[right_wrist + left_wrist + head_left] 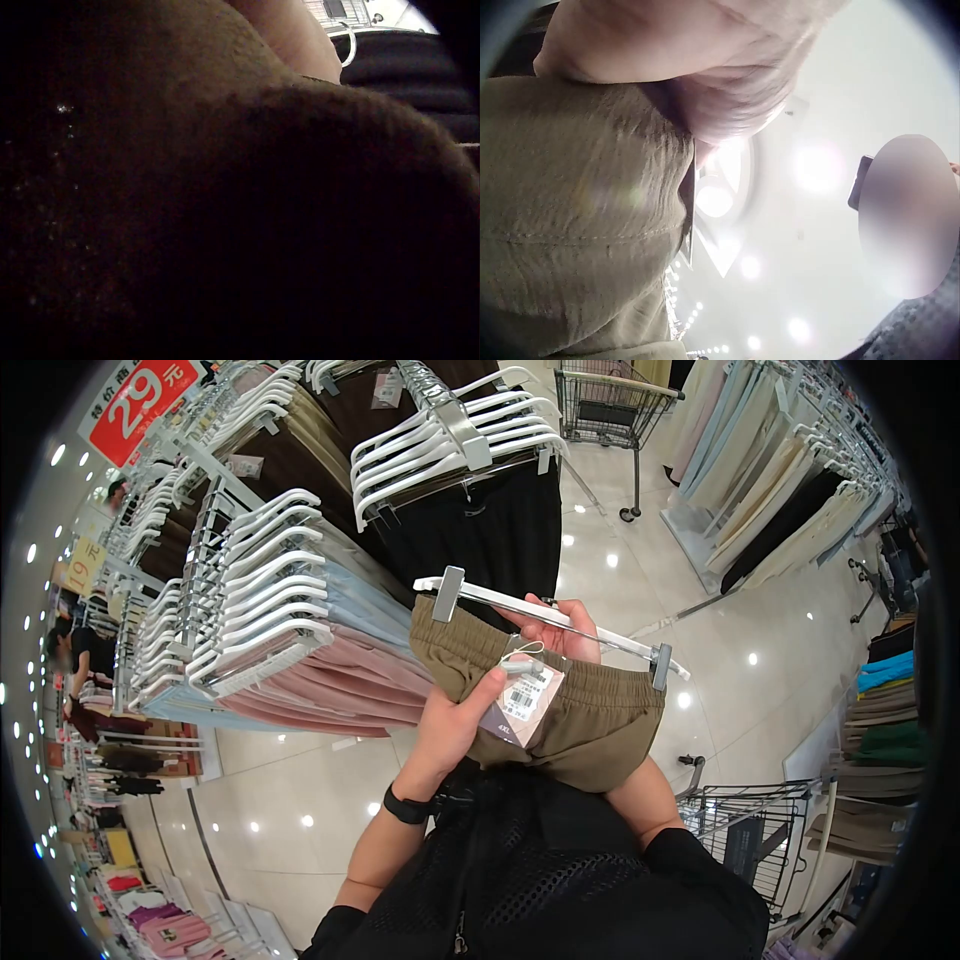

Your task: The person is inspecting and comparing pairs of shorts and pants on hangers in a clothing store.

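Olive-brown elastic-waist pants (600,710) hang by two metal clips from a white hanger (610,637) in front of the chest. My left hand (455,725) pinches the hanging price tag (525,700), its thumb on the tag's upper left corner. The tag bears a barcode label and "4XL". Behind the waistband, my right hand (570,632) grips the hanger near its middle; cloth covers that wrist. Olive cloth (577,195) fills the left side of the left wrist view, below the left hand (682,45). Dark, close cloth (187,90) covers most of the right wrist view.
Black trousers (490,525) hang on a rack just ahead, with pink trousers (340,675) to the left. Shopping carts stand at the far aisle (615,410) and by the right elbow (750,840). More clothes racks (780,500) line the right.
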`<state>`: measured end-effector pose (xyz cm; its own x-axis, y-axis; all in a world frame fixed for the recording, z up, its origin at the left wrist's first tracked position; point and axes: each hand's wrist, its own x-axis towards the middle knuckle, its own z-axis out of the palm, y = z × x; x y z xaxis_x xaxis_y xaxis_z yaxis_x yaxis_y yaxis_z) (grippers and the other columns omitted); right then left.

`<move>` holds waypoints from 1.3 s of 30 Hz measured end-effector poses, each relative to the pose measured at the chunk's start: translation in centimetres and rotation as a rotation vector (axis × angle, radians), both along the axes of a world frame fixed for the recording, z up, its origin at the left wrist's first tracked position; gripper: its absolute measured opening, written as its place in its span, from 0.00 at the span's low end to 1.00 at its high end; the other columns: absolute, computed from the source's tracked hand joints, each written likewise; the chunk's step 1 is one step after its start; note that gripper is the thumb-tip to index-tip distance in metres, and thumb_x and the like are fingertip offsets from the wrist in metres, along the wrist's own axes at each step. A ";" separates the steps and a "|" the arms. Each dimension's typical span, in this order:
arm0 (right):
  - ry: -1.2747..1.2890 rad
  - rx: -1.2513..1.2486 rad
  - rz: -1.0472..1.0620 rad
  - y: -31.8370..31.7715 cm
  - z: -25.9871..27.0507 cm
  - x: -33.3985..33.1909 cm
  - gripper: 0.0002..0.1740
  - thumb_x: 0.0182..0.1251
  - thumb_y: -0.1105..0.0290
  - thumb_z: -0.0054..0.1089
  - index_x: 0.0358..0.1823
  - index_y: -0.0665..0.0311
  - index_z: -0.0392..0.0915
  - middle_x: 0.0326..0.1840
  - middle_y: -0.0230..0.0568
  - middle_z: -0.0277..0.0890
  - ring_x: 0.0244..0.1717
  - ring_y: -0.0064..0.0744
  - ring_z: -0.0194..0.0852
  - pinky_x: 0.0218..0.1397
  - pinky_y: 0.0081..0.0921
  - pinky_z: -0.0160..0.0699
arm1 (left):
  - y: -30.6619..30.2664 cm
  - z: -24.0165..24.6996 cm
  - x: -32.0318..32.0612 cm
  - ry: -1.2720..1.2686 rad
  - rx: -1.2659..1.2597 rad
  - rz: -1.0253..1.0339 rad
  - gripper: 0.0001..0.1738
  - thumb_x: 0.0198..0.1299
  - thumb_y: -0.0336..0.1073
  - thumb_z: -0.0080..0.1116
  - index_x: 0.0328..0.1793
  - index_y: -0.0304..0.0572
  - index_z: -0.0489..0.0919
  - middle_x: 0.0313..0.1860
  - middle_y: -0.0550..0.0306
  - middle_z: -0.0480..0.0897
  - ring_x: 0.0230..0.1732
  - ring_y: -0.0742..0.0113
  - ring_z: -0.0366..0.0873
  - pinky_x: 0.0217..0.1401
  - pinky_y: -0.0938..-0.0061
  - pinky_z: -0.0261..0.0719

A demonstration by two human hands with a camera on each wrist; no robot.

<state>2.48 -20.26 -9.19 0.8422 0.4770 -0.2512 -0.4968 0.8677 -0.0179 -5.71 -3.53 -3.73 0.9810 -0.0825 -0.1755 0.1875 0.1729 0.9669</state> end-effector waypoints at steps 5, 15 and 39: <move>-0.017 0.001 0.009 -0.2 -0.4 0.4 0.22 0.72 0.58 0.47 0.54 0.69 0.78 0.56 0.72 0.79 0.33 0.39 0.88 0.36 0.39 0.94 | 0.3 0.5 0.5 0.094 -0.082 -0.028 0.21 0.71 0.39 0.61 0.65 0.32 0.79 0.58 0.56 0.83 0.58 0.70 0.80 0.63 0.73 0.76; -0.084 -0.217 0.003 -0.1 1.8 -0.2 0.20 0.72 0.60 0.47 0.52 0.70 0.76 0.53 0.71 0.81 0.30 0.35 0.87 0.31 0.28 0.92 | 0.1 -0.4 1.1 0.357 -0.347 -0.007 0.19 0.74 0.44 0.58 0.61 0.38 0.80 0.55 0.57 0.85 0.54 0.70 0.83 0.57 0.71 0.82; -0.089 -0.187 0.011 -0.3 0.6 0.6 0.21 0.72 0.60 0.48 0.54 0.70 0.76 0.54 0.69 0.81 0.31 0.33 0.86 0.33 0.29 0.90 | -0.6 0.0 1.0 0.240 -0.148 0.002 0.22 0.75 0.45 0.57 0.66 0.38 0.77 0.60 0.58 0.82 0.58 0.72 0.80 0.62 0.72 0.78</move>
